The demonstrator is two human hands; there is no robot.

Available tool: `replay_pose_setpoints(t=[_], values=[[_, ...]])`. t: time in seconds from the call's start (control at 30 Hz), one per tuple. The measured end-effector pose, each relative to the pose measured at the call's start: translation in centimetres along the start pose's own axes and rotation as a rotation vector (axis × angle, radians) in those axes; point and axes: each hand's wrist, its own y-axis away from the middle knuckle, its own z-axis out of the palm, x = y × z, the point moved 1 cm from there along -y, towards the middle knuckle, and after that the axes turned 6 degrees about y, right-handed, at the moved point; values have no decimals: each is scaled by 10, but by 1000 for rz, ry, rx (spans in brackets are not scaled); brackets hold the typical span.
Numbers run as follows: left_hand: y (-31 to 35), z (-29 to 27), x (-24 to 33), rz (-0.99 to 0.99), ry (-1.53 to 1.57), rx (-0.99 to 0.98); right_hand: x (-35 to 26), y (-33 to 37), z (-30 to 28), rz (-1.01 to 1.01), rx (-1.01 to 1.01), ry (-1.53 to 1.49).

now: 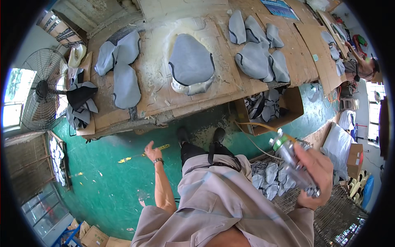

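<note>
The right hand [316, 171] is wrapped around a silver metal spray-type tool with a green band [290, 154], held clear of the worktable; this grip appears to support the tool's weight while leaving the banded end exposed. A thin orange hose [259, 124] runs near that end; its connection cannot be confirmed. The left hand [153, 152] is empty, fingers loosely spread, above the green painted floor [103, 187]. A large rounded grey pad with black edging [191, 59] lies alone on the residue-coated brown cardboard sheet [226, 78], partly over a pale, glossy form [192, 88]. The cardboard presumably protects the table surface. Similar grey padded pieces rest in groups to the left [126, 84] and right [252, 59], apparently set aside to leave the central position unobstructed. A brown cardboard box [294, 107] beside the table edge contains further grey-and-black pieces [267, 109].
</note>
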Motion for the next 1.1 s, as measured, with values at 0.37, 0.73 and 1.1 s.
replay_pose_setpoints(t=[0.37, 0.73, 1.1], values=[[105, 22, -70, -512, -71, -327, 7, 20, 7, 241, 89, -16], [14, -2, -103, -474, 1, -507, -123, 28, 51, 174, 163, 7], [-9, 1, -192, -596, 82, -583, -218, 31, 87, -14, 217, 102]])
